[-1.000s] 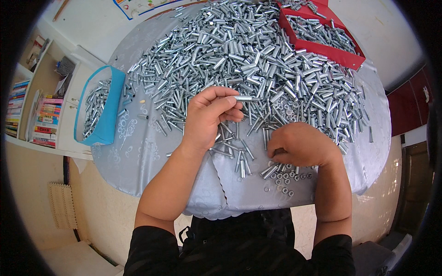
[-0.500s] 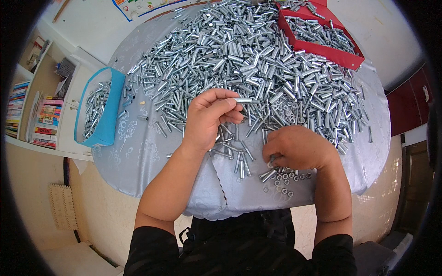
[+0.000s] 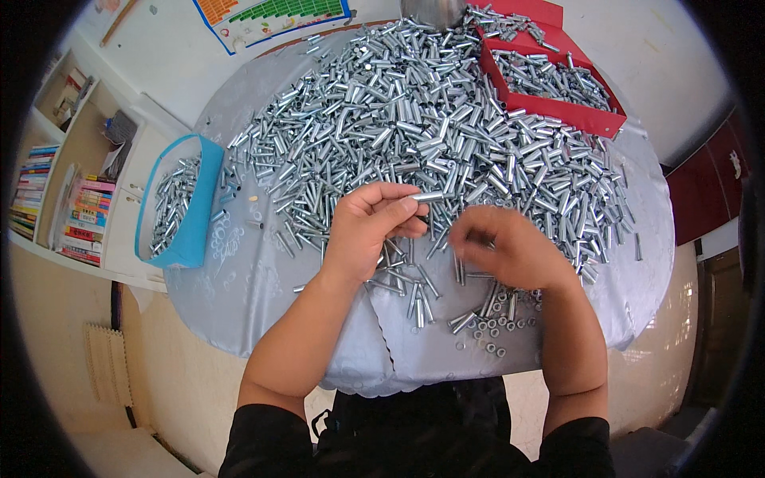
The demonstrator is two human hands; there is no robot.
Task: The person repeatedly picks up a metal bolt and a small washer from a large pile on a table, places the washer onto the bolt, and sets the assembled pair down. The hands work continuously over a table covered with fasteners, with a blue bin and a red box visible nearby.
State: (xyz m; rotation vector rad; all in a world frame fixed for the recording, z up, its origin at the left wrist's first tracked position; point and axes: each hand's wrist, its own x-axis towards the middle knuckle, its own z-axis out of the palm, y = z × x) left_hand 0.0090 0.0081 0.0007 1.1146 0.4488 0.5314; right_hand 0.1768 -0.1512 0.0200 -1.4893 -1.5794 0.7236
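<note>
My left hand (image 3: 362,231) pinches a silver metal sleeve (image 3: 429,197) between thumb and forefinger, above the near side of a large heap. The sleeve lies almost level and points to the right. Close to its right end is my right hand (image 3: 518,251), bent at the wrist; its fingers are smeared by motion, and whether they hold anything is hidden. The heap (image 3: 382,119) consists of shiny sleeves and bolts. Below my right hand, small nuts and washers (image 3: 490,348) lie loose beside a few sleeves.
A blue open bin (image 3: 204,215) with metal pieces stands on the table's left. At the far right is a red box (image 3: 570,119) full of bolts. A metal pot (image 3: 433,12) stands at the back. The tablecloth (image 3: 295,279) is grey; a bookshelf (image 3: 119,231) borders the left.
My right hand has risen from the nuts toward the sleeve's right end. My left hand keeps hold of the sleeve. The whole view has shifted slightly, with more of the far wall visible.
</note>
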